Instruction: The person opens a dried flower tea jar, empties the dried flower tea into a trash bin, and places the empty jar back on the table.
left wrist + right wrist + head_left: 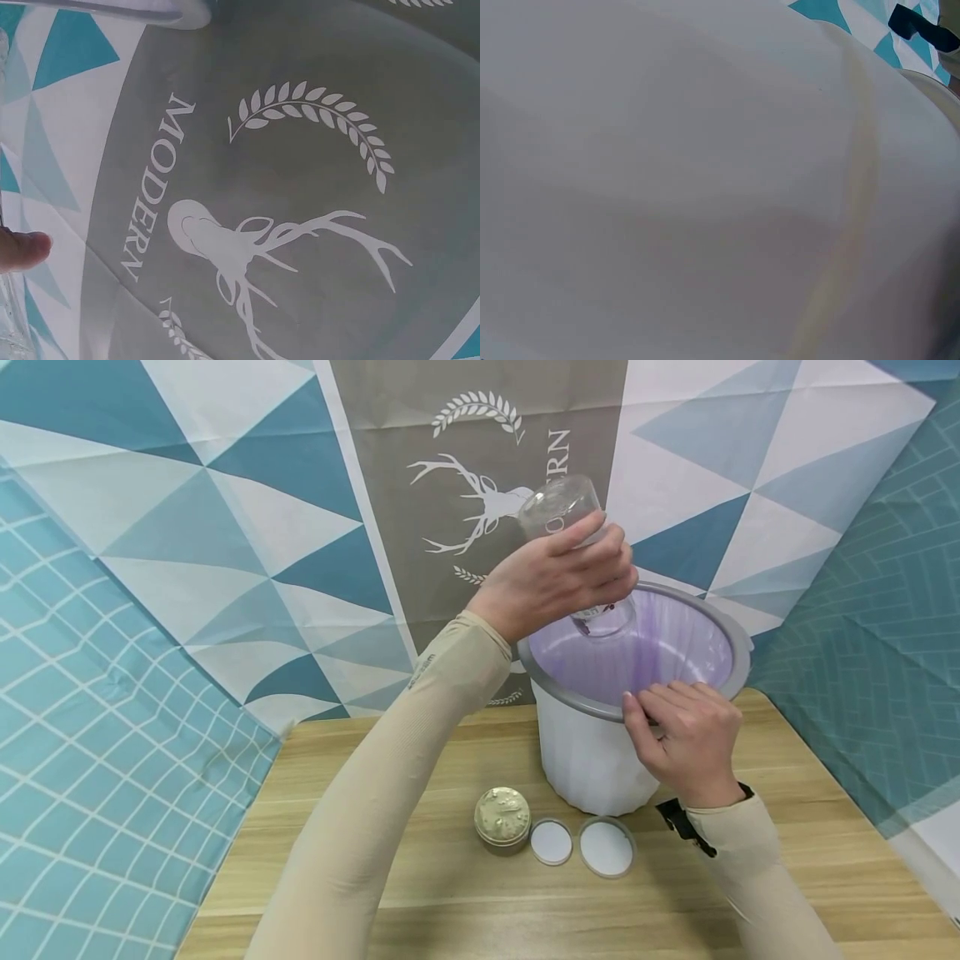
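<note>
My left hand (562, 572) grips a clear glass jar (558, 506) from the side. Its base points up and its mouth tilts down over the opening of a white bin (592, 752) with a grey rim and purple-tinted inside. In the left wrist view a fingertip (26, 250) and a sliver of the clear jar (11, 322) show at the left edge. My right hand (690, 735) holds the near right rim of the bin, thumb outward, fingers curled over the edge. The bin's pale wall (667, 187) fills most of the right wrist view.
On the wooden table (435, 860), in front of the bin, sit a round container with a gold, bumpy top (502, 817), a small white round lid (551, 842) and a larger one (607, 847). A patterned cloth (285, 527) hangs behind.
</note>
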Demonstrator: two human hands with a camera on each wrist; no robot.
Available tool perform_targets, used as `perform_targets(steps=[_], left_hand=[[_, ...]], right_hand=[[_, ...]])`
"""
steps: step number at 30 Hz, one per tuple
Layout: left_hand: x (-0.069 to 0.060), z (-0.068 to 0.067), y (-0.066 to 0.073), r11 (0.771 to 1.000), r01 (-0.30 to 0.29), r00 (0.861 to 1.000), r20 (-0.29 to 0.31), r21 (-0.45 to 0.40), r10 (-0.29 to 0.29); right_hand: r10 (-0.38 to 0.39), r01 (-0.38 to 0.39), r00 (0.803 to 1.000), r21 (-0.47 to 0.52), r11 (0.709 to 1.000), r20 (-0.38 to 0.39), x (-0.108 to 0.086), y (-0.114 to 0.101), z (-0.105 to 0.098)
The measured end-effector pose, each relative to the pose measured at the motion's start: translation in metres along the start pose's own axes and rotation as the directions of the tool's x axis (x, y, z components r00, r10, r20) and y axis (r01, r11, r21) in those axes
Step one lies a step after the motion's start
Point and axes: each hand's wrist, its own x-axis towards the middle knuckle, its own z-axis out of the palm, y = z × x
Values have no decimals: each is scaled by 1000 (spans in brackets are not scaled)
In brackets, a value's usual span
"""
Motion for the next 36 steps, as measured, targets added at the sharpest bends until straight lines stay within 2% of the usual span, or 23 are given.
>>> perform_targets(steps=[5, 14, 17, 24, 31, 36], left_hand=[[3, 0, -1, 999, -40, 999, 8, -17, 40], [5, 1, 2, 997, -79, 997, -26, -2, 79], [6, 1, 2, 994, -106, 994, 2, -9, 106], [13, 0, 7, 995, -83, 996, -27, -53, 82], [17, -3, 11, 986, -149, 988, 16, -73, 151], [17, -4, 12, 982, -168, 984, 37, -82, 172]], right_hand=[[1, -1, 1000, -4, 1000, -1, 0, -1, -1], [-2, 2, 1000, 4, 1000, -8, 1, -1, -1], [-4, 4, 1000, 5, 1000, -6, 1, -1, -1], [-5, 5, 1000, -2, 1000, 0, 1, 0, 0], [-3, 3, 1000, -8, 1000, 6, 1, 0, 0], [0, 0, 1000, -8, 1000, 6, 0, 0, 0]])
